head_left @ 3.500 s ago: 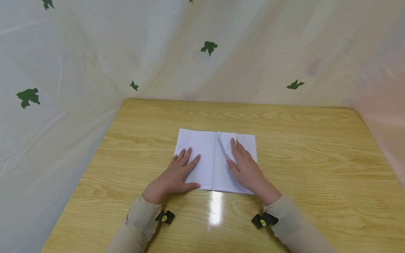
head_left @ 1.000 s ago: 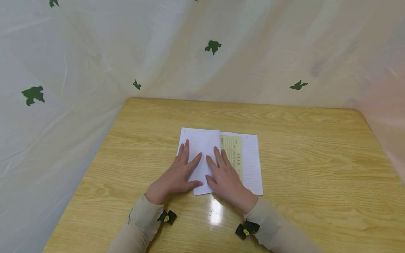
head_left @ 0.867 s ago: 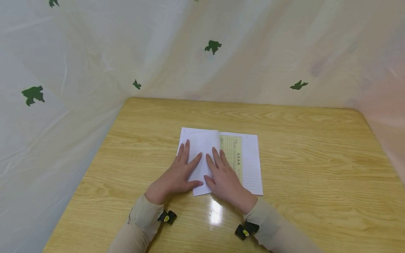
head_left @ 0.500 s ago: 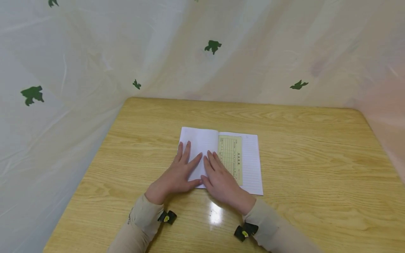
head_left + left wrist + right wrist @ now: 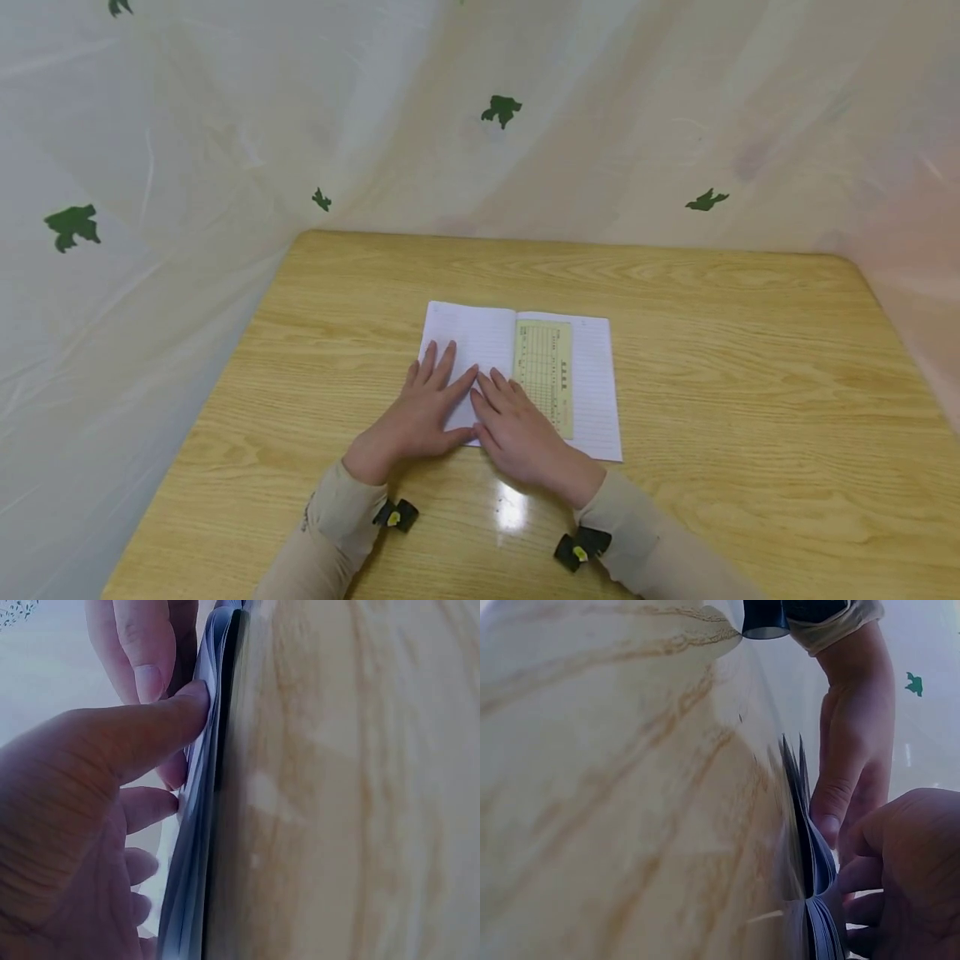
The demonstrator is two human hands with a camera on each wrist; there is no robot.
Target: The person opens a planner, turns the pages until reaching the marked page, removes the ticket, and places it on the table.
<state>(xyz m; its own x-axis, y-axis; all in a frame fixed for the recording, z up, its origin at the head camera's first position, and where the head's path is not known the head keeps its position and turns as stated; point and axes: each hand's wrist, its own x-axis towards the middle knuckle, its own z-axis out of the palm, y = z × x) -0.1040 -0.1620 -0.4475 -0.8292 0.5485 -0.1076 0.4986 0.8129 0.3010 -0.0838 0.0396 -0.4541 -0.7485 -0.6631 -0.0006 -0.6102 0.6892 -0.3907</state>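
Note:
An open notebook (image 5: 595, 375) with lined white pages lies flat on the table. On its right page, along the fold, lies a pale yellow printed slip (image 5: 545, 350) with a ruled grid. My left hand (image 5: 420, 417) rests on the left page with its fingers spread and its thumb at the lower edge. My right hand (image 5: 525, 437) lies across the fold, its fingertips on the left page beside the left hand and its palm over the slip's lower left part. In the left wrist view, the left thumb (image 5: 154, 727) touches the notebook's page edges. Neither hand grips anything.
The wooden table (image 5: 750, 375) extends on all sides of the notebook. Behind and at the left hangs a pale curtain (image 5: 375, 108) with green bird-shaped patches. Each wrist wears a black strap piece (image 5: 395, 515).
A leaf under my right hand has been turned from the right page to the left, uncovering the yellow slip. The right hand has moved left; the left hand has stayed almost in place.

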